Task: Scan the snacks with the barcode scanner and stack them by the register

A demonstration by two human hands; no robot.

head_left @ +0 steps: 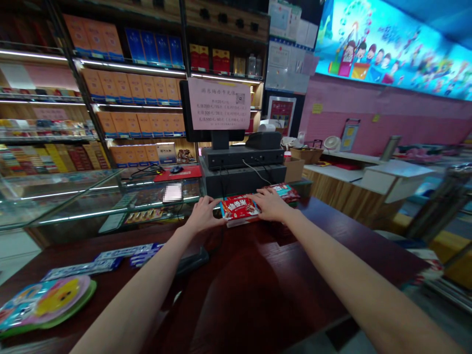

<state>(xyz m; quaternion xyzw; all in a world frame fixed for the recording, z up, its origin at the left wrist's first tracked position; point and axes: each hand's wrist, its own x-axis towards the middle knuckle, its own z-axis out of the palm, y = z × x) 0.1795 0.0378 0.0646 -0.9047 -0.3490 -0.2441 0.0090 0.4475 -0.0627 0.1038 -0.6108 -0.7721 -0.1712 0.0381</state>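
Observation:
A red snack packet [240, 207] with white lettering and a blue edge lies at the far side of the dark wooden counter [236, 295]. My left hand [205, 215] grips its left end, thumb and fingers on either side. At its right end my right hand [273, 205] has its fingers closed over the edge. Beyond my right hand is another snack packet [287, 191], brown-red with a teal patch, partly hidden by that hand. Under my left forearm sits a black handheld scanner [193, 261], partly covered.
Several blue-and-white packs [84, 268] and a colourful packaged toy [55, 300] lie on the left. A register base [243, 179] with a monitor [187, 115] stands behind the packets. A glass display case [73, 196] borders the counter's left; shelves of boxes rise behind.

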